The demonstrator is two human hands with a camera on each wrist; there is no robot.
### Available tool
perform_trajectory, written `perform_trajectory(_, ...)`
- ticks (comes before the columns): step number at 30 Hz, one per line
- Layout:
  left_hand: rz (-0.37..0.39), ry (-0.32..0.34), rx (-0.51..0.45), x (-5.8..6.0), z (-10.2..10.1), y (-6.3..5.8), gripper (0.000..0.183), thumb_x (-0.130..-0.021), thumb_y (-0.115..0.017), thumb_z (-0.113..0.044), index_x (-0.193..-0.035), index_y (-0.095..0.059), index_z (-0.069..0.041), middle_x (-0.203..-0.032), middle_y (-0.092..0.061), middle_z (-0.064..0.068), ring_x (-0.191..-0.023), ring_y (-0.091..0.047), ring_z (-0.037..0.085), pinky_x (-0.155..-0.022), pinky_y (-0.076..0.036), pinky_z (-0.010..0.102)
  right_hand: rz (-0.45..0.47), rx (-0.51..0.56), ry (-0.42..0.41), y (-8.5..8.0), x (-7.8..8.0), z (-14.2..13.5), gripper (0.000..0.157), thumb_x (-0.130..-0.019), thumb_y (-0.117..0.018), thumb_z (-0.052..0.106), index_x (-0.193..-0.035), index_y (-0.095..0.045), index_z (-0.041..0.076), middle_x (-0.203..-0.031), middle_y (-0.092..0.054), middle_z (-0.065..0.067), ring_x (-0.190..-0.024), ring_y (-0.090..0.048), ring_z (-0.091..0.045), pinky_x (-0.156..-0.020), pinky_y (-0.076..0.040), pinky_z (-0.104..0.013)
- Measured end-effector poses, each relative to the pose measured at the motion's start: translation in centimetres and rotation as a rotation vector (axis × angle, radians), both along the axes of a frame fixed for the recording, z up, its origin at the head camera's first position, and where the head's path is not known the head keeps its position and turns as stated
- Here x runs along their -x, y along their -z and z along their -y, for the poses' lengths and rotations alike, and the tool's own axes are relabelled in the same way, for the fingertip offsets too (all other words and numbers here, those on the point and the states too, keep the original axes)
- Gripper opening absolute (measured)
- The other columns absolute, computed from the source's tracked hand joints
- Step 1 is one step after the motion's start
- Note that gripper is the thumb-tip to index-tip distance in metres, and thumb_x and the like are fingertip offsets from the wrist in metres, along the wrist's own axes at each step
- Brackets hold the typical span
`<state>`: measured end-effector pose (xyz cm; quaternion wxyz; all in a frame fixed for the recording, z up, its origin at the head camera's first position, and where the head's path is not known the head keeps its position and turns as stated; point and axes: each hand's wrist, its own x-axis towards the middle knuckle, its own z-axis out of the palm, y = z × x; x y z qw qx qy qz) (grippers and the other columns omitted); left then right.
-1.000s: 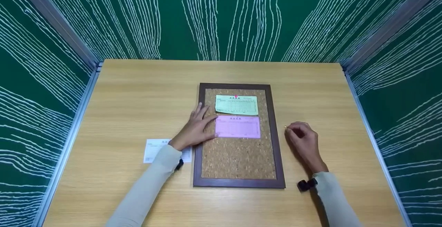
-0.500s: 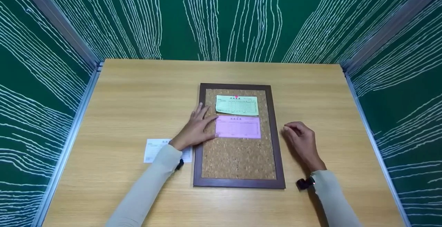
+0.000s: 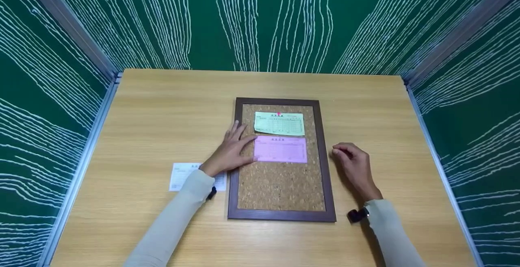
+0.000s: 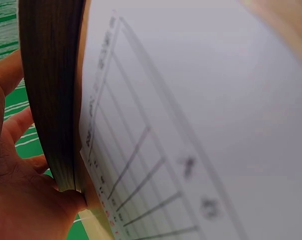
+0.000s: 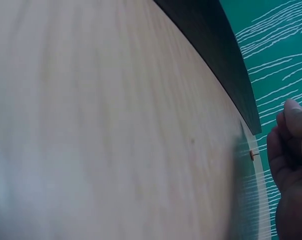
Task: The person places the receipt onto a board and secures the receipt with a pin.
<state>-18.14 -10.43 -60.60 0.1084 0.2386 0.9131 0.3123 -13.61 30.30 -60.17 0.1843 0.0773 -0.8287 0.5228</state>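
Observation:
In the head view a framed cork board (image 3: 280, 187) lies flat on the table. A green paper slip (image 3: 279, 124), with a pink pushpin (image 3: 278, 113) at its top, is on its upper part. Below it lies a purple paper slip (image 3: 280, 150). My left hand (image 3: 229, 151) reaches over the board's left edge with spread fingers, touching the purple slip's left corners with thumb and index finger. My right hand (image 3: 355, 165) is just right of the board, fingertips together; anything between them is hidden. In the right wrist view a small orange-red tack (image 5: 252, 155) appears apart from those fingertips.
A white paper slip (image 3: 178, 177) lies on the wooden table (image 3: 183, 96) left of the board, partly under my left wrist. Dark green walls (image 3: 203, 19) with pale wavy lines rise behind and at both sides.
My right hand has shifted slightly left, toward the board. The small golden thing at its fingertips one second ago is no longer seen in the head view. My left hand stays put.

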Motion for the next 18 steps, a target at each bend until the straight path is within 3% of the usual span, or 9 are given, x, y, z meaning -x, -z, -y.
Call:
perform_trajectory(11,0.013,-0.007,-0.003,-0.1,0.0,0.0,0.077,-0.1,-0.078,-0.052,-0.166,-0.052,-0.021,-0.184,-0.012,0.016,-0.17,0.012,0.037,-0.135,0.0,0.06,0.082,0.051,-0.062,2.5,1.4,-0.7,0.017,-0.094,-0.075,-0.019,-0.107,-0.081,-0.011,-0.112,-0.077,-0.025,-0.1,-0.073,-0.006,-0.089,-0.057,-0.012)
perform_trajectory(18,0.001,-0.003,0.006,0.1,0.1,0.1,0.079,-0.1,-0.076,-0.054,-0.167,-0.051,-0.019,-0.184,-0.013,0.017,-0.17,0.011,0.038,-0.135,-0.002,0.061,0.116,0.127,-0.128,2.3,1.8,-0.4,0.01,-0.096,-0.078,-0.011,-0.105,-0.081,-0.008,-0.111,-0.077,-0.022,-0.104,-0.074,-0.015,-0.096,-0.058,-0.018)
